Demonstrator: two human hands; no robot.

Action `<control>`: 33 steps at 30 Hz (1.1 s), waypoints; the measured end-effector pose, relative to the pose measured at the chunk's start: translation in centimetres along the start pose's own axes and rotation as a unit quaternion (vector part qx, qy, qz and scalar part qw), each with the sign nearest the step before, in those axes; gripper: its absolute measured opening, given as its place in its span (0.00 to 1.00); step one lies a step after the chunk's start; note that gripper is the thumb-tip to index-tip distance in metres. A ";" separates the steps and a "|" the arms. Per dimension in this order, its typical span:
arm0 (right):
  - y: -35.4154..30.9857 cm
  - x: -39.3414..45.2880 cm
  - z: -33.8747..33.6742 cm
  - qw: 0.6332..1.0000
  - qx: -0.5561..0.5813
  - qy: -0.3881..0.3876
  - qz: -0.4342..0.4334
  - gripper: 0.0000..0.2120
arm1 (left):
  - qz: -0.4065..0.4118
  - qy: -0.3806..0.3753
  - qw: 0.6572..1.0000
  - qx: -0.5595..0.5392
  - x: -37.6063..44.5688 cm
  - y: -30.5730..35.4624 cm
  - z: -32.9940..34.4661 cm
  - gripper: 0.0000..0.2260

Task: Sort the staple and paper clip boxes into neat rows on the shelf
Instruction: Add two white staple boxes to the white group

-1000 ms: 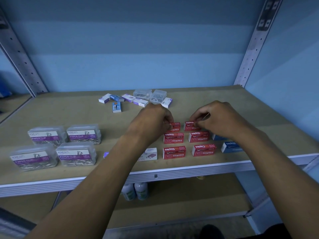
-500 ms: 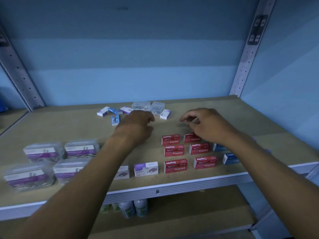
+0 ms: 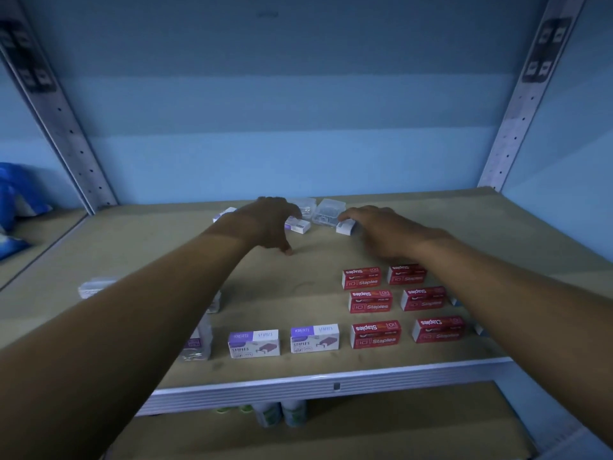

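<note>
— Two hands reach to the back of the shelf (image 3: 431, 224). How do the fingers lie?

— The left hand (image 3: 265, 220) hangs palm down with fingers (image 3: 287, 249) loosely spread and drooping, holding nothing; its far fingertips come over a small white-and-purple box (image 3: 298, 225) at the back. Whether they touch it I cannot tell. The right hand (image 3: 384, 227) lies low and flat, fingers fairly straight, their tips at a small white box (image 3: 345, 226). A grip is not plain.

— What else sits at the back edge?

— Two clear plastic boxes (image 3: 328, 212) just behind the hands, with metal clips showing inside, and another small white box (image 3: 224, 214) poking out left of the left wrist.

— And nearer the front?

— Six red boxes (image 3: 371, 300) in two columns of three, each printed "10 Staples" in white, right of the middle. At the front edge, left of them, two white-and-purple boxes (image 3: 285, 341) read "KREATI" and "STAPLES", with a staple drawing.

— The paper clip boxes?

— Clear cases (image 3: 199, 340) at the front left, mostly hidden behind the left forearm; labels unreadable. One more, blurred, lies further left (image 3: 96, 287).

— Anything on the right?

— Slivers of blue-and-white boxes (image 3: 456, 300) peeking past the right forearm. Below the shelf, two bottles (image 3: 282, 414) stand on the lower level.
</note>
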State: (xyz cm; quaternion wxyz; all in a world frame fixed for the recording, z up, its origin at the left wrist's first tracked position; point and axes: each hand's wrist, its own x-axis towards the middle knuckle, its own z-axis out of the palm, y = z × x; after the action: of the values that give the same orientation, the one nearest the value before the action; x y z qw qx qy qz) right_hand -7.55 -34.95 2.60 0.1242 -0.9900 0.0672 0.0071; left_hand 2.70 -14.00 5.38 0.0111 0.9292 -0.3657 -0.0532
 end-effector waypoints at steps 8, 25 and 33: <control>0.1 1.2 0.1 1.000 -0.006 0.003 -0.013 0.20 | -0.004 -0.062 0.997 0.049 1.0 0.1 -1.0 0.37; 0.2 -1.4 -1.6 0.996 0.065 0.038 -0.040 0.13 | 0.049 -0.014 0.999 -0.018 -0.2 0.1 -0.9 0.17; -0.9 -3.0 -1.8 0.990 0.131 0.045 -0.010 0.19 | 0.054 0.022 0.998 -0.022 -1.7 0.4 -0.3 0.13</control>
State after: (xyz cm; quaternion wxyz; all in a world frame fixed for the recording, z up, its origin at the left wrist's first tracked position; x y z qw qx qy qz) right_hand -10.38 -34.11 4.66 0.2501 -0.9650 0.0632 -0.0480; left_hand 1.22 -13.09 5.83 0.0428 0.9087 -0.4134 -0.0398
